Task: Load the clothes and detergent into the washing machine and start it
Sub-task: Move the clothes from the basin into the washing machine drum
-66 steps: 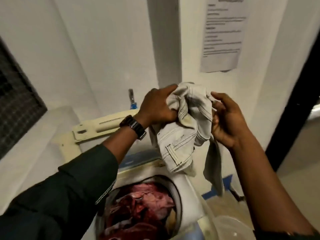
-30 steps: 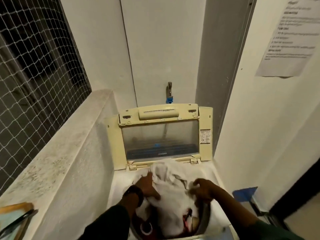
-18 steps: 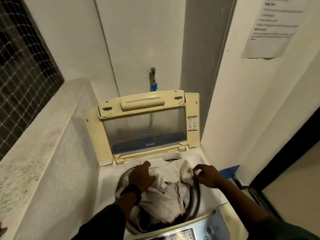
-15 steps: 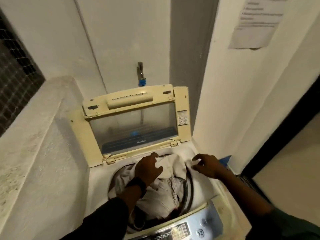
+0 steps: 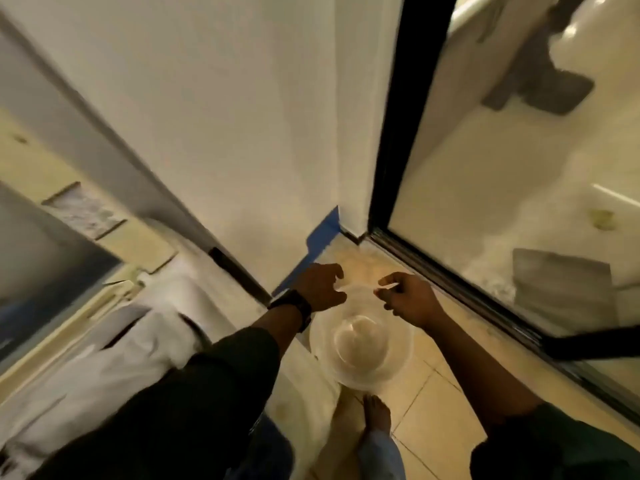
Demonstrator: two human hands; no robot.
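washing machine [image 5: 114, 327] at left | left hand [image 5: 320, 288] loosely spread, empty | right hand [image 5: 405, 299] half-curled, empty

I am seeing both arms wearing dark green sleeves [image 5: 194, 400], pushed up so the forearms are showing bare. The left sleeve is bunching in soft folds just behind the wrist area, and the right sleeve [image 5: 554, 445] is ending nearer the elbow. A black wristwatch [image 5: 293, 306] with a wide dark band is sitting right behind the left hand [image 5: 320, 287]. The right hand [image 5: 407, 297] is wearing nothing. Lower down, blue trouser legs [image 5: 381, 455] are showing, and one bare foot [image 5: 376, 412] is showing beneath the right forearm.
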